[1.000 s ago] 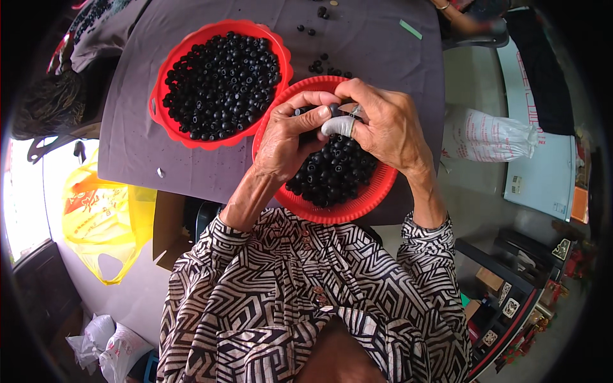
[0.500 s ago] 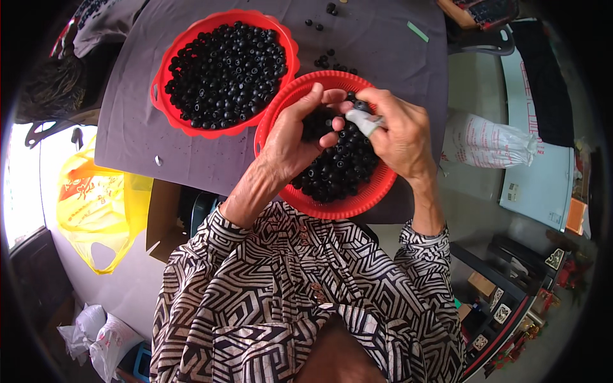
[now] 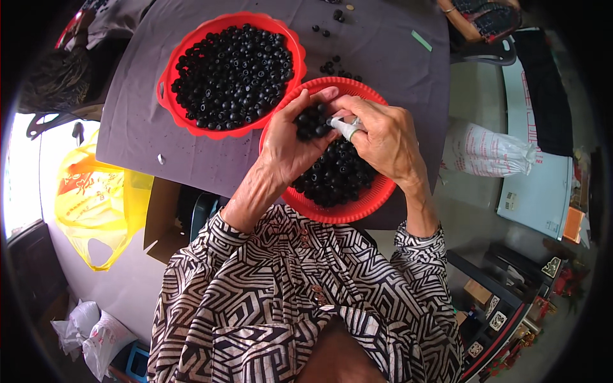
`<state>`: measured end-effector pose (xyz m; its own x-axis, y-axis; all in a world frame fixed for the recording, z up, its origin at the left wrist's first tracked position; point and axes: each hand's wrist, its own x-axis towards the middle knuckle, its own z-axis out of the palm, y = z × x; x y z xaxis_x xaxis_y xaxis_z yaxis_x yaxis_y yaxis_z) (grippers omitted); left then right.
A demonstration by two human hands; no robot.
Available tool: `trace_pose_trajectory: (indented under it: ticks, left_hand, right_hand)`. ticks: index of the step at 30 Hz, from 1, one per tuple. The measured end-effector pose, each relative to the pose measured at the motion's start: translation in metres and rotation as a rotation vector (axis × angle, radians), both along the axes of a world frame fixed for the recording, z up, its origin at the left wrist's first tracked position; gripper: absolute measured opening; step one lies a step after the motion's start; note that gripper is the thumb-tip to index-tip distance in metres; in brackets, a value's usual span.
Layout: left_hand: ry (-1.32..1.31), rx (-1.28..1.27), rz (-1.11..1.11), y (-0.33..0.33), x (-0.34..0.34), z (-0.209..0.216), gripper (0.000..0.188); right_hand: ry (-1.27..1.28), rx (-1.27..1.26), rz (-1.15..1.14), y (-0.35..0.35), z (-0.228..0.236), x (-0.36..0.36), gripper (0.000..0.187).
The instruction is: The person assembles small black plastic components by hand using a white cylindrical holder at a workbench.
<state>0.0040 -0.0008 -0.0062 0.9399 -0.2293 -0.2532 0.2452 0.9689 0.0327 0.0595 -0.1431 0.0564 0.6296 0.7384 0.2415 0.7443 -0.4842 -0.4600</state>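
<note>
Bare left hand (image 3: pixel 281 140): palm upward, fingers curled into a cup; its grip cradles a handful of small, round, glossy black berry-like pieces (image 3: pixel 313 122).
Bare right hand (image 3: pixel 383 134): bent over the left fingers, its thumb bearing a white wrapping (image 3: pixel 346 129); the fingertips meet beside the cupped handful, but whether this grip pinches a piece cannot be told.
Round red plastic basket with a ribbed rim (image 3: pixel 367 207): beneath both hands and partly hidden by them, containing a heap of further black pieces (image 3: pixel 338 175).
Round red plastic basket with a scalloped rim (image 3: pixel 298 57): beyond and to the left, thickly filled with similar pieces; the rims lie close, contact uncertain.
Grey cloth-covered surface (image 3: pixel 396 64): carries both baskets, stray black pieces (image 3: pixel 328 67) just past the ribbed rim, and a narrow pale green strip (image 3: pixel 422 41).
Spill from the cup: spread fingers or a tipped palm could release the handful, probably into the ribbed basket, with some scattering on the cloth.
Slip at the thumb: the wrapping could dull touch, letting a piece escape; hard pressure might bruise it, if soft.
Tilt at the ribbed rim: a leaning forearm could tip the basket, which sits close to the surface's near edge.
</note>
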Motion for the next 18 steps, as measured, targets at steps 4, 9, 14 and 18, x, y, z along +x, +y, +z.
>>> trace_pose_trajectory:
  ticks: [4,9,14,18]
  left_hand:
    - [0.036,-0.006,0.013,0.002,-0.002,-0.003,0.036]
    - [0.061,0.01,0.0,0.001,-0.001,-0.002,0.028]
    - [0.211,0.098,-0.034,-0.004,-0.005,-0.001,0.024]
    - [0.199,0.08,-0.063,-0.005,-0.006,0.005,0.023]
  right_hand:
    - [-0.032,0.026,0.004,0.007,-0.002,0.008,0.026]
    - [0.001,-0.02,0.081,0.011,-0.002,0.014,0.032]
    - [0.039,-0.192,0.143,0.015,-0.001,0.019,0.033]
    - [0.048,-0.314,0.174,0.013,-0.001,0.022,0.032]
